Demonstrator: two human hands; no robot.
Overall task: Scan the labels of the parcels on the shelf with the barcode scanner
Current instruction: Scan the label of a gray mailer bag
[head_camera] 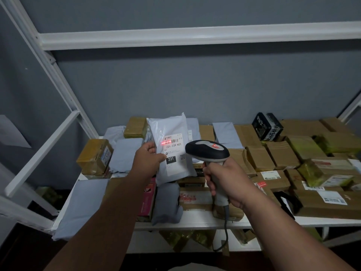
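Holding white parcel [172, 147] in left hand [148, 159], scanner [208, 151] in right hand [224, 182].

Dim, bluish indoor light; soft focus, wide-angle bending at the edges.

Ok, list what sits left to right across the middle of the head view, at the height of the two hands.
Tape-wrapped box → left hand → white mailer held in it → barcode scanner → right hand around its handle → brown cardboard boxes.
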